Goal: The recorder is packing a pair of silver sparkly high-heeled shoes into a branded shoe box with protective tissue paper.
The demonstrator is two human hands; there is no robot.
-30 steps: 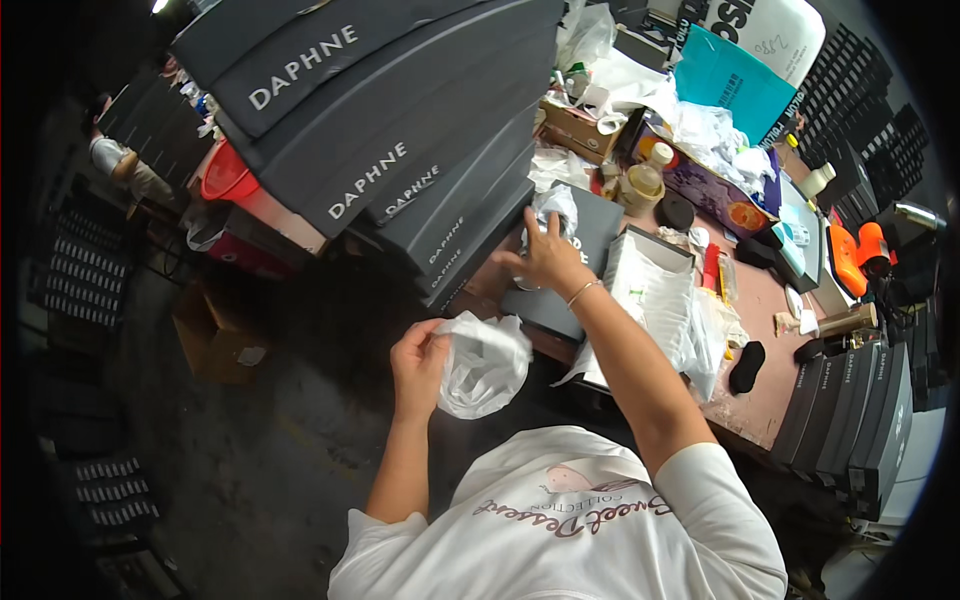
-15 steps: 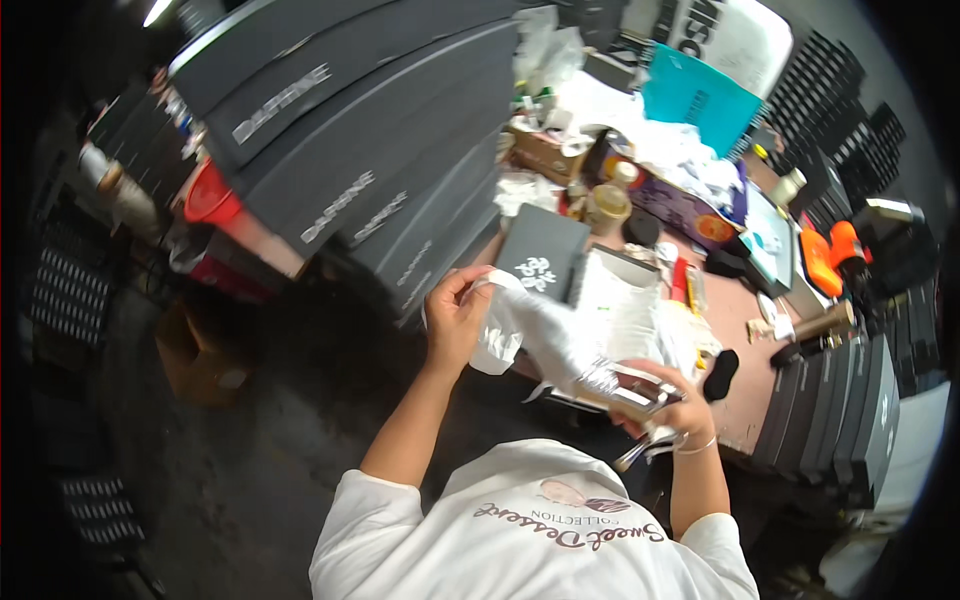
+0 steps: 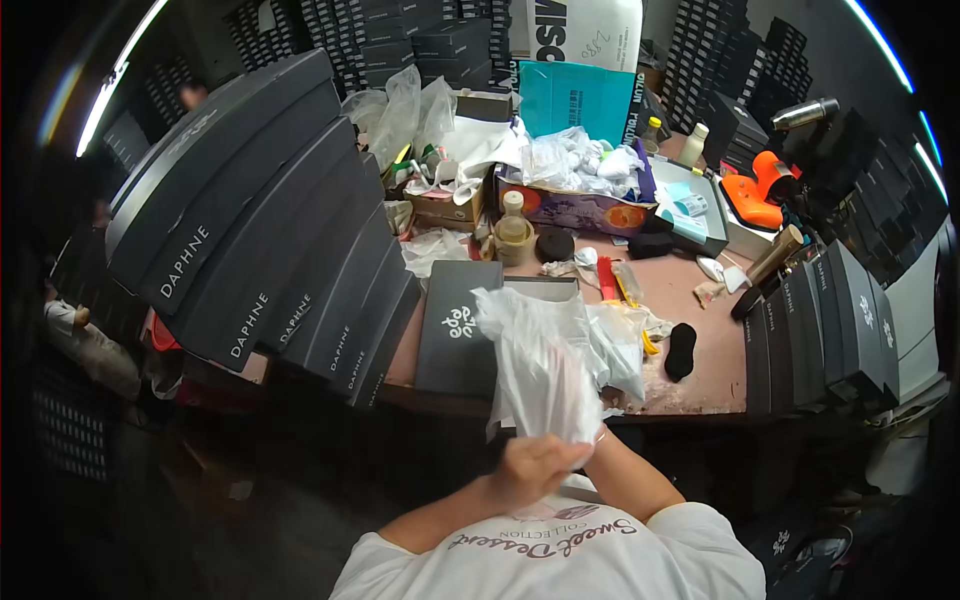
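Observation:
A thin, whitish translucent bag (image 3: 535, 365) hangs in front of my chest, its upper end spread over the near edge of the table. My left hand (image 3: 535, 468) is closed on its lower end, fingers bunched around the gathered film. My right hand is hidden in or behind the bag; a skin-toned patch shows faintly through it, and only the wrist with a thin bracelet (image 3: 602, 434) and the forearm are plain. Beyond the bag lie a dark grey shoe box lid (image 3: 455, 335) and an open box (image 3: 545, 287), partly covered. White wrapping (image 3: 617, 350) sits beside them.
Tall stacked grey shoe boxes (image 3: 270, 220) stand at left, more boxes (image 3: 815, 320) at right. Behind are a purple carton (image 3: 570, 207) of crumpled white film, a bottle (image 3: 513, 225), an orange tool (image 3: 752, 200) and a teal panel (image 3: 575, 100). A black oval pad (image 3: 680, 352) lies at right.
My left hand has come down and right to my right wrist. The silvery strapped shoe and the brush seen in my right hand are now out of sight. My view has swung toward the table.

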